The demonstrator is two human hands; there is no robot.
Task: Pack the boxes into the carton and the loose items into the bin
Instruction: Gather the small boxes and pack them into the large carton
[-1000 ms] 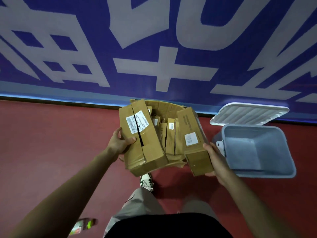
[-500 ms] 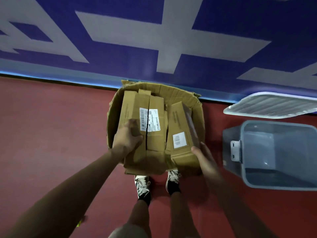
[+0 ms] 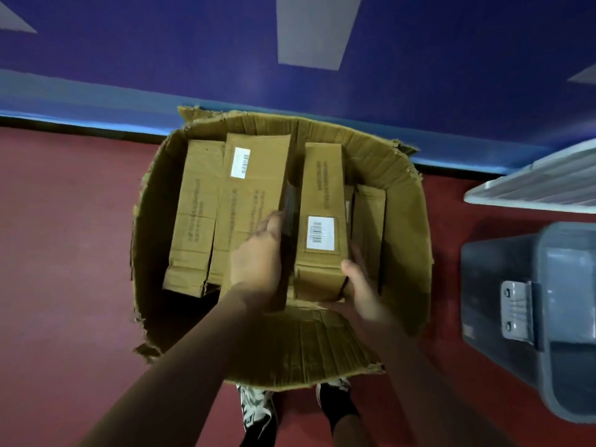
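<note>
A torn brown carton (image 3: 407,240) stands open on the red floor in front of me. Several long brown boxes lie in it side by side: a narrow box (image 3: 193,221) at the left, a wide box (image 3: 254,188) with a barcode label, and a labelled box (image 3: 322,188) right of centre. A slim box (image 3: 369,221) sits against the right wall. My left hand (image 3: 258,256) rests with straight fingers on the wide box, at the dark gap beside the labelled box. My right hand (image 3: 361,285) grips the near end of the labelled box.
A grey plastic bin (image 3: 564,317) with a metal latch stands open to the right of the carton. Its white lid (image 3: 541,185) leans against the blue wall behind. My shoes (image 3: 258,411) show just below the carton's near flap.
The boxes I carried have come down into the carton and lie flat. My left hand has let go of the left box and moved to the middle gap. My head has come closer.
</note>
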